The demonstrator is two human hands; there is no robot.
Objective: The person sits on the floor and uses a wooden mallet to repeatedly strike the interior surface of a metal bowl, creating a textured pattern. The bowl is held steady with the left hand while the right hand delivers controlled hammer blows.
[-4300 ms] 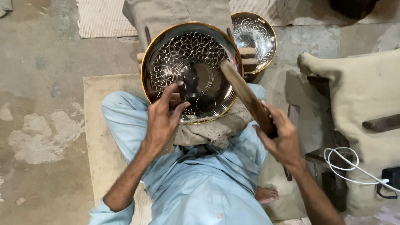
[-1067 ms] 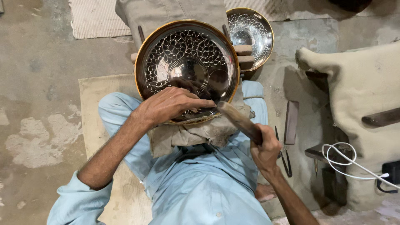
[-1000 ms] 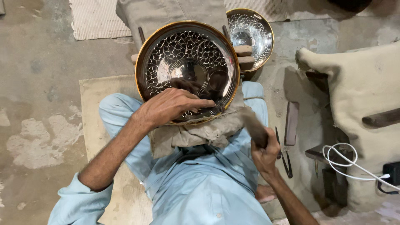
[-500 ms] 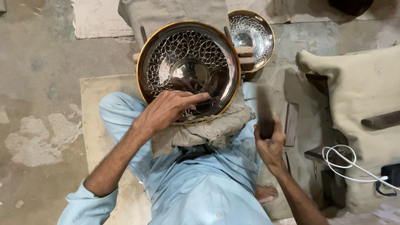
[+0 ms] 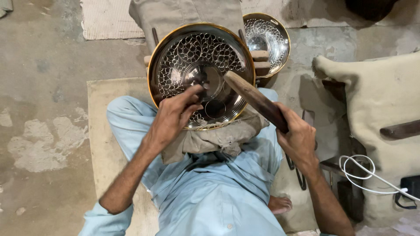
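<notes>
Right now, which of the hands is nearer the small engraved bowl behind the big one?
Right. The right hand grips a wooden mallet just below the small bowl; the left hand rests farther off, on the large engraved plate.

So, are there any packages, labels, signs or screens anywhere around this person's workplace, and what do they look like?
None that show.
The nearest thing to one is a small black box at the right edge, with a white cable looped beside it; it may be a charger, and no screen or label shows on it.
</notes>
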